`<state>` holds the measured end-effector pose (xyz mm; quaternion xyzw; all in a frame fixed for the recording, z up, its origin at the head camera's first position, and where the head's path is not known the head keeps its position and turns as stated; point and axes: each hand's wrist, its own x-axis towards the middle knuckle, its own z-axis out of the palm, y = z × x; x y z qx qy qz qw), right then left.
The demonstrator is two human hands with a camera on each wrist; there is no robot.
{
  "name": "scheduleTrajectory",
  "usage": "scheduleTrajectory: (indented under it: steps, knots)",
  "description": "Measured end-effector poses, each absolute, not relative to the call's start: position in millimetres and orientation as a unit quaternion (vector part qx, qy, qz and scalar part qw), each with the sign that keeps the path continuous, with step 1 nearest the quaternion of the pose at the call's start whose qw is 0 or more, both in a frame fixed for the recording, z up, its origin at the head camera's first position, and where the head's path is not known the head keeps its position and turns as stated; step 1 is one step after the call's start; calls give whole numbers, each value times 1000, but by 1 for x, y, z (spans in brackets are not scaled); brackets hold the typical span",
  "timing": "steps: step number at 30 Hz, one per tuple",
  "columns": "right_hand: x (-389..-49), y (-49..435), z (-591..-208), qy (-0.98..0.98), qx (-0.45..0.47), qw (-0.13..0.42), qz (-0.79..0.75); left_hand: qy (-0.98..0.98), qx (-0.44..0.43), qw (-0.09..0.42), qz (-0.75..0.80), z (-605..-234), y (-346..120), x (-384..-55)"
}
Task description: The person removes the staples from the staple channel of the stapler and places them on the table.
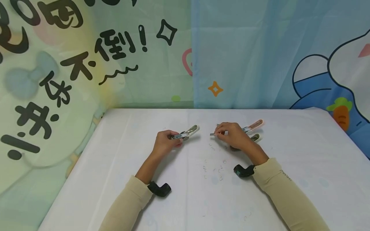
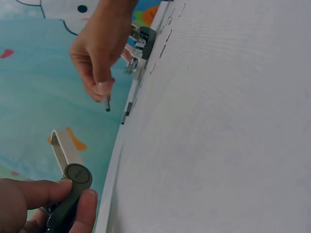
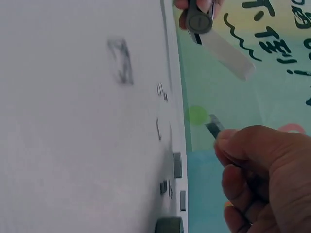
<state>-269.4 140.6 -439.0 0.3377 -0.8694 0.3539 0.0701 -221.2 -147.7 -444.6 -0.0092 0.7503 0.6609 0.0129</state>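
Observation:
My left hand (image 1: 167, 142) holds a stapler (image 1: 190, 130) above the table. In the left wrist view its dark body with a round pivot sits between thumb and fingers, and its pale cover (image 2: 68, 148) is swung up and away. My right hand (image 1: 232, 136) pinches a short grey strip of staples (image 3: 214, 124) between thumb and fingertips, one end sticking out toward the stapler. A gap separates the strip from the stapler. Beyond the right hand lie a pink stapler (image 1: 256, 124) and a dark green and white stapler (image 1: 255, 137), both partly hidden by that hand.
Loose staples and small bits (image 1: 220, 169) are scattered on the white tabletop (image 1: 130, 166) in front of the hands. More short staple strips (image 3: 177, 165) lie near the right hand. A printed cloth backdrop (image 1: 245, 48) hangs behind the table's far edge.

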Motion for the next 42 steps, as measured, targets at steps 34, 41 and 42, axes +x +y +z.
scheduleTrajectory:
  steps: [34, 41, 42]
  knots:
    - [-243, 135, -402, -843, 402, -24, 356, 832, 125, 29, 540, -450, -118, -207]
    - [-240, 177, -398, -838, 407, -65, 357, 904, 205, 22, 375, -437, -87, -202]
    - [-239, 184, -397, -837, 403, -78, 361, 910, 216, 25, 352, -436, -80, -201]
